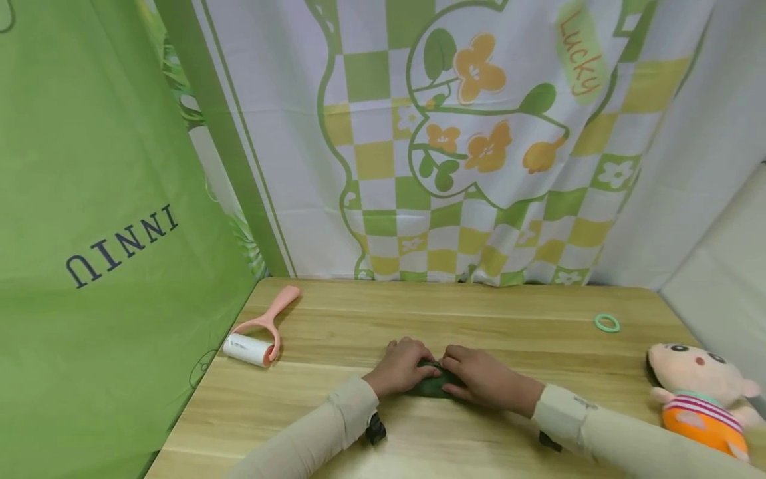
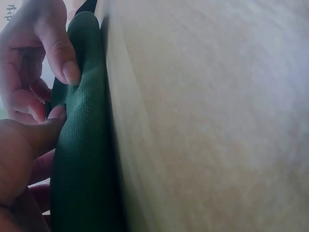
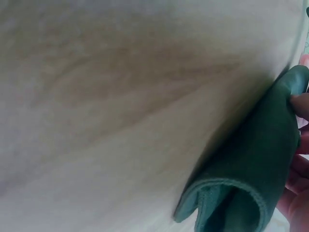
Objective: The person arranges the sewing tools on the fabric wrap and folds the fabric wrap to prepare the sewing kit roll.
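Observation:
A dark green piece of fabric (image 1: 432, 387) lies on the wooden table in front of me, bent over into a tube-like shape. My left hand (image 1: 397, 367) pinches it from the left, while my right hand (image 1: 487, 379) grips it from the right, thumbs on the near side. In the left wrist view both thumbs press into the ribbed green fabric (image 2: 84, 159) close together, and a small dark bit shows between the fingers. The right wrist view shows the fabric's (image 3: 251, 150) stitched edge curling round a hollow end. Its far side is hidden behind the fingers.
A pink-handled lint roller (image 1: 251, 349) lies at the table's left edge. Toward the back right is a mint-green ring (image 1: 607, 323). A plush doll (image 1: 697, 392) in orange rests at the right edge. Patterned curtains (image 1: 371, 153) hang behind the table (image 1: 335, 299).

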Motion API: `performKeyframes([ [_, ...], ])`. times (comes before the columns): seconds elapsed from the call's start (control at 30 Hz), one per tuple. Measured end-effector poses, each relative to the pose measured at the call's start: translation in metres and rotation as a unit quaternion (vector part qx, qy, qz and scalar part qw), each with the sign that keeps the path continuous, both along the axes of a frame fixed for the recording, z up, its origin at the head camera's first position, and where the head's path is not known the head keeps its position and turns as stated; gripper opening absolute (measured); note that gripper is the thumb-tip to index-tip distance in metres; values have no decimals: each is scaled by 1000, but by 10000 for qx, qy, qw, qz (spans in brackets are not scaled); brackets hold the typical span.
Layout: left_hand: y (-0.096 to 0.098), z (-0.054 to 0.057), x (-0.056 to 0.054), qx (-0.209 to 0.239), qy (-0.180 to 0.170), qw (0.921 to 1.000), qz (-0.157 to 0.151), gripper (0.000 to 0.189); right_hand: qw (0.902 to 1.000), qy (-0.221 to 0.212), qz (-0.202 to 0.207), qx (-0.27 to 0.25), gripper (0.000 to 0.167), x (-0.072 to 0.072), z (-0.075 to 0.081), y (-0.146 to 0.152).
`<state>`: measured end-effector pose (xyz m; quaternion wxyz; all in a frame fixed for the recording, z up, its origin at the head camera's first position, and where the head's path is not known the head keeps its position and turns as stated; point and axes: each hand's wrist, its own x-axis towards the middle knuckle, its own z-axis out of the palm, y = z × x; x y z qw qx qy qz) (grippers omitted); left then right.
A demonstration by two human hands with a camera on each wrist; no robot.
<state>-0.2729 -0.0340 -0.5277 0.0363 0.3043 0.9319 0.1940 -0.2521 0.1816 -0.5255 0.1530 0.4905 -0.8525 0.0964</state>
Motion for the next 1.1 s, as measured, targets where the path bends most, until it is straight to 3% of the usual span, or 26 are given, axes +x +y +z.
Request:
performKeyframes([
  [0.17,5,2,0,-65,-1,9999,-136,26,9988,463,-65,113,29,1,-5,3],
  [0.3,0,-3,-7,-22,130,9994,-326,28,9994,300,-155,30,33,3,-4,6],
  [0.43,-16,-6,-17,80,164,9984,-530,33,9953,-753,-615,-35,46,5,7,12],
  [0.57,-35,-2,-23,-21,-144,9976,-680,44,9664,-2173,-1360,185,58,4,20,30],
  [0.67,-48,-2,-25,-168,-456,9961,-734,49,9456,-2821,-1545,483,55,2,26,44],
  [0.77,-56,-3,-29,-216,-601,9950,-772,47,9369,-3113,-1494,549,44,-2,27,52],
  [0.87,-59,-3,-33,-188,-585,9943,-875,45,9375,-3157,-1382,482,37,-7,24,57],
  [1.0,-66,0,-35,-245,-786,9924,-909,49,9395,-3233,-1053,412,41,-12,26,66],
  [1.1,-73,0,-33,-248,-1038,9911,-799,49,9284,-3609,-839,281,44,-13,28,72],
])
